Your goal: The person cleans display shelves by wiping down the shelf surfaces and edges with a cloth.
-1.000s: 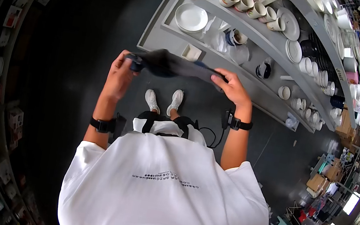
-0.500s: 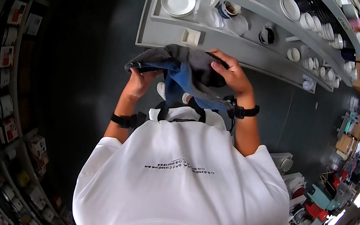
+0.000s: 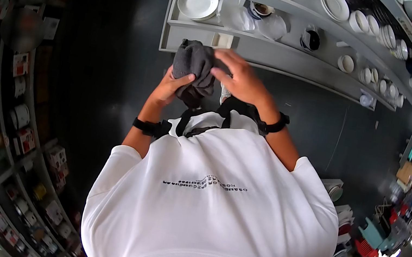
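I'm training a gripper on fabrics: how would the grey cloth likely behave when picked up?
The grey cloth is probably floppy, since it bunches into soft folds in the left hand. Its matte surface suggests it isn't very slippery.

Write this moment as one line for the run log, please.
left hand: holds bunched grey cloth | right hand: open beside cloth, contact unclear | white plates: on grey shelving

The cloth (image 3: 193, 63) looks matt and slightly fuzzy; the plates (image 3: 197, 4) (smooth, ceramic-looking) shine; the shelf (image 3: 186, 38) looks matt.
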The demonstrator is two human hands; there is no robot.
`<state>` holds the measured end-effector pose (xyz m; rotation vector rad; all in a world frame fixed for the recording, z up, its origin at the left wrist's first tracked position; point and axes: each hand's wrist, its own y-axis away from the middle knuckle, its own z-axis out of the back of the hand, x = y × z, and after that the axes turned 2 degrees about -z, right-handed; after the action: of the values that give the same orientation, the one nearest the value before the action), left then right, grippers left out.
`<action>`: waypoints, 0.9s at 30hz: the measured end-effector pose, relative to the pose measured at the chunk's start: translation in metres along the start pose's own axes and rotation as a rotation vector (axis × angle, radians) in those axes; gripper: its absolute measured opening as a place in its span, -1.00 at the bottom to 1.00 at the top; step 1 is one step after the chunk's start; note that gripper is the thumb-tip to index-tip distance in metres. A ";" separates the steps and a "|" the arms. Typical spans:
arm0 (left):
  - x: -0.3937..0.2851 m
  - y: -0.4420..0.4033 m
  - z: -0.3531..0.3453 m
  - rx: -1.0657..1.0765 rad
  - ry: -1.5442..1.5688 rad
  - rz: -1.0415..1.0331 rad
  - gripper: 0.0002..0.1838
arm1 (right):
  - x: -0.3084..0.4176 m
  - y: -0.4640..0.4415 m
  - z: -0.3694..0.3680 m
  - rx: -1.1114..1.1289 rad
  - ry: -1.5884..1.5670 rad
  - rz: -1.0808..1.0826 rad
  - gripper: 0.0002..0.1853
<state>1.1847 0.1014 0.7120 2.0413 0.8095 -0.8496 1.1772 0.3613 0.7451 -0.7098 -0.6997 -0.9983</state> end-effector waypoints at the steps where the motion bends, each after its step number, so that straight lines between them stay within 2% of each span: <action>1: -0.006 -0.003 -0.012 -0.084 0.230 -0.095 -0.33 | -0.027 0.005 -0.001 -0.007 -0.003 -0.008 -0.57; 2: -0.006 -0.002 -0.020 -0.169 0.459 -0.188 -0.36 | -0.043 0.007 -0.005 0.043 -0.138 -0.124 -0.59; 3: 0.004 -0.008 -0.014 -0.258 0.583 -0.162 -0.39 | -0.051 0.011 -0.010 0.100 -0.274 -0.251 -0.61; 5: -0.006 -0.018 -0.030 -0.298 0.619 -0.273 -0.42 | -0.055 0.011 -0.012 0.192 -0.320 -0.245 -0.61; 6: -0.011 -0.021 -0.036 -0.322 0.627 -0.281 -0.42 | -0.065 0.008 -0.017 0.323 -0.447 -0.355 -0.62; 7: -0.016 -0.023 -0.041 -0.365 0.598 -0.358 -0.45 | -0.053 0.005 -0.014 0.347 -0.450 -0.350 -0.62; 9: -0.031 -0.027 -0.052 -0.402 0.572 -0.465 -0.47 | -0.031 -0.011 -0.007 0.372 -0.946 -0.613 -0.66; 10: -0.038 -0.025 -0.057 -0.398 0.559 -0.501 -0.48 | -0.030 -0.016 -0.011 0.370 -0.968 -0.589 -0.69; 13: -0.049 -0.013 -0.058 -0.383 0.579 -0.538 -0.48 | -0.017 -0.035 -0.019 0.354 -0.899 -0.465 -0.72; 14: -0.051 -0.010 -0.055 -0.354 0.606 -0.535 -0.48 | -0.009 -0.037 -0.022 0.260 -0.911 -0.427 -0.70; 18: -0.053 -0.001 -0.044 -0.302 0.648 -0.571 -0.43 | 0.009 -0.052 -0.030 0.166 -0.820 -0.375 -0.70; 19: -0.051 0.002 -0.042 -0.362 0.561 -0.582 -0.40 | 0.027 -0.062 -0.016 0.204 -0.482 -0.487 -0.70; 21: -0.046 0.011 -0.039 -0.427 0.478 -0.600 -0.37 | 0.048 -0.058 -0.013 0.240 -0.133 -0.576 -0.70; 23: -0.044 0.017 -0.033 -0.481 0.487 -0.582 -0.32 | 0.056 -0.057 -0.020 -0.137 0.078 -0.118 -0.71; 24: -0.044 0.020 -0.030 -0.477 0.479 -0.591 -0.37 | 0.067 -0.066 -0.024 -0.330 0.190 0.237 -0.70; 25: -0.044 0.023 -0.026 -0.479 0.485 -0.594 -0.37 | 0.084 -0.068 -0.026 -0.336 0.257 0.354 -0.55; 27: -0.039 0.027 -0.018 -0.498 0.561 -0.593 -0.45 | 0.099 -0.065 -0.038 -0.068 0.336 0.572 -0.38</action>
<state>1.1882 0.0924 0.7622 1.6005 1.7955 -0.2924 1.1619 0.2590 0.8145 -0.7232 -0.1485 -0.5907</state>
